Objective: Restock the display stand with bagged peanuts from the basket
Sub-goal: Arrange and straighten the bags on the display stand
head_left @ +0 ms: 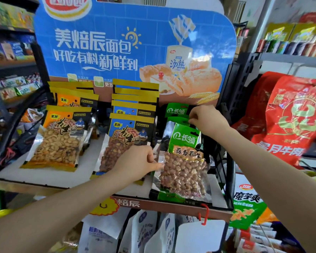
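Observation:
A green-labelled bag of peanuts point(183, 161) leans at the front of the right-hand row on the display stand's shelf point(49, 178). My left hand point(137, 164) pinches its clear left edge. My right hand point(207, 119) grips the green top edge of a bag just behind it, with another green bag point(176, 109) further back. A row of blue-and-yellow peanut bags point(130, 136) fills the middle. Orange-and-yellow peanut bags point(60, 137) stand on the left. No basket is in view.
A blue bread advertising board point(135, 42) backs the stand. Black wire racking point(224, 161) closes the shelf's right side, with a big red bag point(288, 121) beyond. White pouches point(144, 232) hang below, near a red hook point(204, 214). Stocked shelves point(13, 52) stand to the left.

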`<state>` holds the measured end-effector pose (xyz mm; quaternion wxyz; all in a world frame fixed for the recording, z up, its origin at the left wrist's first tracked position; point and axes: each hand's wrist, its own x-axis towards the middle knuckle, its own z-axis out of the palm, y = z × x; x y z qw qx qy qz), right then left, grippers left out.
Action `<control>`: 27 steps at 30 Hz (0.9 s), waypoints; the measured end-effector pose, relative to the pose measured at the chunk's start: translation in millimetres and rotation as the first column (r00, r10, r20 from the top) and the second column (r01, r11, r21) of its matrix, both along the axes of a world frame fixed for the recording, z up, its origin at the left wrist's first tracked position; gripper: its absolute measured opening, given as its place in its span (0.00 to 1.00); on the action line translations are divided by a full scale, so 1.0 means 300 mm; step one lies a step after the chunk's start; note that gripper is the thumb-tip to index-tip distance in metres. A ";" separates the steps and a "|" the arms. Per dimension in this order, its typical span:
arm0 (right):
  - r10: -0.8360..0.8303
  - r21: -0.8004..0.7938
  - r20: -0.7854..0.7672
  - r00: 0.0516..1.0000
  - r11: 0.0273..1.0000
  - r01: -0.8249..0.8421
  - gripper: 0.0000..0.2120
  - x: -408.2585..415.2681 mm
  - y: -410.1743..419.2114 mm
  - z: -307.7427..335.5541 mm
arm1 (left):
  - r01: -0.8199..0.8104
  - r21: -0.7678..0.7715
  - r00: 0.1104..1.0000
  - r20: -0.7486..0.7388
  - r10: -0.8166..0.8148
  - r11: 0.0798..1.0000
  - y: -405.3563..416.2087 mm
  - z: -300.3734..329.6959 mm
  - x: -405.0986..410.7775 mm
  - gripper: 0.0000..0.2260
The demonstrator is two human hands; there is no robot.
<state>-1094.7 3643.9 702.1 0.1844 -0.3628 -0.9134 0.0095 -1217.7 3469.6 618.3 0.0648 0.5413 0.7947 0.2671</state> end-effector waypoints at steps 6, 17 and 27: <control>-0.101 0.086 -0.079 0.992 0.990 0.108 0.08 -0.065 -0.167 0.003 | 0.122 -0.051 0.987 -0.097 -0.127 0.991 -0.115 -0.007 -0.103 0.10; 0.067 -0.011 -0.205 0.976 0.997 -0.071 0.12 -0.445 -0.648 -0.078 | -0.022 0.126 0.944 -0.325 0.062 0.992 -0.499 0.027 -0.592 0.09; -0.107 -0.365 -0.183 0.977 0.930 0.034 0.17 -0.813 -0.607 -0.065 | -0.205 -0.143 0.951 -0.262 0.163 0.968 -0.519 -0.089 -0.757 0.49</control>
